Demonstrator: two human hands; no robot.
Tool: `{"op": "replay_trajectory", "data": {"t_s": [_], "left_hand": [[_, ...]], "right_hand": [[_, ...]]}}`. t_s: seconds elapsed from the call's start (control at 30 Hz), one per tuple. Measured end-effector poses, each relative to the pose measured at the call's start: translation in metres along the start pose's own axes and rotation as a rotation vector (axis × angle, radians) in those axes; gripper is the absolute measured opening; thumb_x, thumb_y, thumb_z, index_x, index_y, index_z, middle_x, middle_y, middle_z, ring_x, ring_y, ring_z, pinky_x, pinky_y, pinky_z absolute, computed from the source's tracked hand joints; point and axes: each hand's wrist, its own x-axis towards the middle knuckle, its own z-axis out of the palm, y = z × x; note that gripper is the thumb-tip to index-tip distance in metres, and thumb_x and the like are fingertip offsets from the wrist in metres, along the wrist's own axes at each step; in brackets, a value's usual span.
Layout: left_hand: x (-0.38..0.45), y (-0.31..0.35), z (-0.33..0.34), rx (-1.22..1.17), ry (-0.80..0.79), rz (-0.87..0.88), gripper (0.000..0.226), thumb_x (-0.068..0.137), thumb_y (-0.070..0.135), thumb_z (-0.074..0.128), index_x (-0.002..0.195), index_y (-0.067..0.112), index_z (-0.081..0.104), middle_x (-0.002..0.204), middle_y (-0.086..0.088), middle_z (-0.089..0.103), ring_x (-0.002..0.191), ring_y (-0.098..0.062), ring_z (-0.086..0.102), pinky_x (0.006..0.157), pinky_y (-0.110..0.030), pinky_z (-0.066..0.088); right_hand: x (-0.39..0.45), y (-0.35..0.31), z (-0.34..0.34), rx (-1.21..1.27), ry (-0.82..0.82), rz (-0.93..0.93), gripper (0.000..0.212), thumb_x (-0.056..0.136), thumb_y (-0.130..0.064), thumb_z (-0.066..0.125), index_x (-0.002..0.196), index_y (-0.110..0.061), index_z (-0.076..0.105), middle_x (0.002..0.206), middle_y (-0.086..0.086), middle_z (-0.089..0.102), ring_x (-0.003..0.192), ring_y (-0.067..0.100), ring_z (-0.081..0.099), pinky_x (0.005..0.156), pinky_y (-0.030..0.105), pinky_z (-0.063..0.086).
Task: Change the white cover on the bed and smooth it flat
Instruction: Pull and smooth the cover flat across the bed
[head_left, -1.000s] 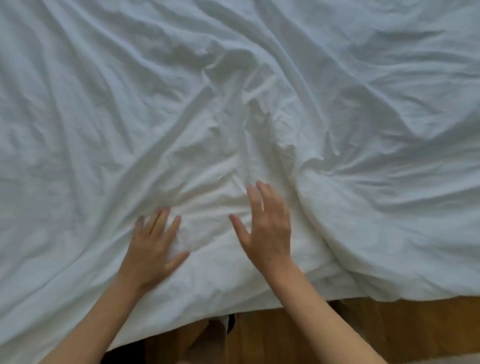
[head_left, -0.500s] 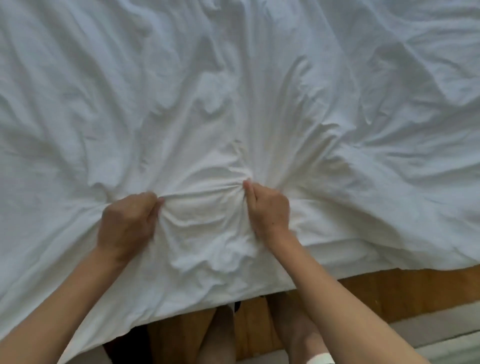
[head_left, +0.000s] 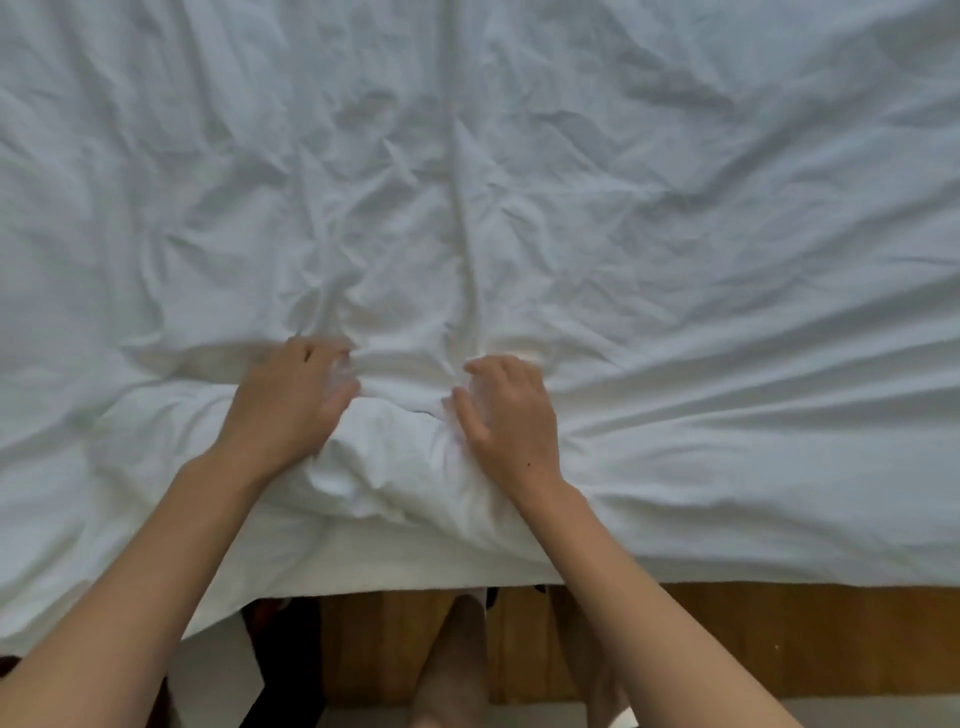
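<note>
Your left hand and right hand rest side by side on the cover, near its front edge; floor below

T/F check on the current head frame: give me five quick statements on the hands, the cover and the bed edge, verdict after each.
1. Both hands are on the white cover. True.
2. The left hand lies flat with straight fingers. False: its fingers are curled into the fabric near the bed edge.
3. The right hand has a fold of cover bunched between thumb and curled fingers. True.
4. The cover is already smooth. False: creases fan out from both hands and wrinkles run across the whole surface.
5. A wooden bed frame shows below the cover's near edge. True.
</note>
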Motion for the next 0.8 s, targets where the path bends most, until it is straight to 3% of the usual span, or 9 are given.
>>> {"op": "replay_trajectory", "data": {"t_s": [0.1, 0.27, 0.33, 0.4, 0.47, 0.53, 0.6, 0.7, 0.8], "left_hand": [[-0.003, 0.005, 0.006, -0.027, 0.000, 0.020, 0.059, 0.089, 0.052, 0.049, 0.139, 0.021, 0.047, 0.139, -0.009, 0.046, 0.127, -0.030, 0.042, 0.099, -0.044, 0.039], [-0.013, -0.011, 0.025, 0.264, -0.210, 0.207, 0.095, 0.078, 0.073, 0.015, 0.154, 0.016, 0.021, 0.159, -0.020, 0.014, 0.147, -0.033, 0.010, 0.118, -0.044, 0.008], [-0.019, -0.014, 0.033, 0.348, -0.260, 0.308, 0.095, 0.082, 0.073, 0.012, 0.153, 0.010, 0.018, 0.158, -0.025, 0.012, 0.147, -0.036, 0.008, 0.119, -0.043, 0.000], [-0.019, -0.013, 0.029, 0.331, -0.268, 0.335, 0.089, 0.087, 0.068, 0.017, 0.151, 0.007, 0.027, 0.155, -0.026, 0.021, 0.146, -0.037, 0.016, 0.120, -0.046, 0.007], [-0.025, -0.012, 0.016, 0.240, -0.085, 0.420, 0.067, 0.092, 0.051, 0.036, 0.140, 0.005, 0.047, 0.145, -0.024, 0.041, 0.136, -0.037, 0.037, 0.114, -0.047, 0.025], [-0.047, -0.020, 0.006, 0.106, 0.315, 0.579, 0.038, 0.090, 0.025, 0.055, 0.122, 0.004, 0.059, 0.123, -0.020, 0.058, 0.110, -0.033, 0.054, 0.094, -0.043, 0.041], [-0.083, -0.040, 0.002, 0.073, 0.553, 0.690, 0.025, 0.084, 0.016, 0.062, 0.107, 0.008, 0.057, 0.104, -0.011, 0.058, 0.088, -0.027, 0.054, 0.075, -0.037, 0.040], [-0.126, -0.090, 0.017, 0.143, 0.346, 0.711, 0.032, 0.081, 0.025, 0.065, 0.107, 0.010, 0.054, 0.103, -0.012, 0.058, 0.087, -0.029, 0.058, 0.076, -0.038, 0.042], [-0.126, -0.127, 0.030, 0.374, -0.101, 0.481, 0.079, 0.071, 0.051, 0.066, 0.134, 0.008, 0.046, 0.133, -0.025, 0.047, 0.120, -0.044, 0.048, 0.101, -0.060, 0.035]], "right_hand": [[0.017, 0.024, -0.005, -0.129, 0.177, -0.076, 0.043, 0.092, -0.031, 0.051, 0.129, -0.010, 0.056, 0.136, 0.016, 0.051, 0.127, 0.030, 0.042, 0.108, 0.036, 0.032], [0.016, 0.064, 0.018, -0.588, -0.239, -0.141, 0.064, 0.099, -0.045, 0.029, 0.151, -0.008, 0.023, 0.158, 0.021, 0.014, 0.147, 0.035, 0.009, 0.116, 0.056, 0.016], [0.021, 0.052, 0.022, -0.543, -0.238, -0.063, 0.066, 0.098, -0.047, 0.025, 0.152, -0.008, 0.022, 0.159, 0.021, 0.013, 0.148, 0.032, 0.006, 0.118, 0.055, 0.013], [0.017, 0.030, 0.019, -0.282, -0.140, 0.048, 0.065, 0.096, -0.047, 0.028, 0.149, -0.009, 0.029, 0.157, 0.018, 0.020, 0.147, 0.030, 0.013, 0.117, 0.053, 0.017], [-0.008, -0.003, 0.014, -0.021, 0.055, -0.068, 0.051, 0.098, -0.037, 0.040, 0.140, -0.008, 0.041, 0.147, 0.016, 0.040, 0.138, 0.029, 0.034, 0.113, 0.045, 0.030], [-0.056, -0.040, 0.011, 0.046, 0.177, -0.414, 0.024, 0.095, -0.022, 0.051, 0.115, -0.009, 0.056, 0.113, 0.015, 0.063, 0.105, 0.028, 0.058, 0.088, 0.038, 0.049], [-0.107, -0.073, 0.017, 0.028, 0.033, -0.703, 0.005, 0.087, -0.016, 0.060, 0.089, -0.012, 0.061, 0.083, 0.009, 0.066, 0.072, 0.025, 0.058, 0.063, 0.033, 0.048], [-0.136, -0.079, 0.048, -0.165, -0.192, -0.755, 0.021, 0.084, -0.024, 0.066, 0.104, -0.016, 0.064, 0.104, 0.008, 0.063, 0.093, 0.026, 0.060, 0.083, 0.035, 0.048], [-0.098, -0.053, 0.080, -0.480, -0.250, -0.521, 0.073, 0.075, -0.045, 0.074, 0.136, -0.019, 0.044, 0.137, 0.011, 0.041, 0.124, 0.032, 0.042, 0.102, 0.043, 0.031]]}}
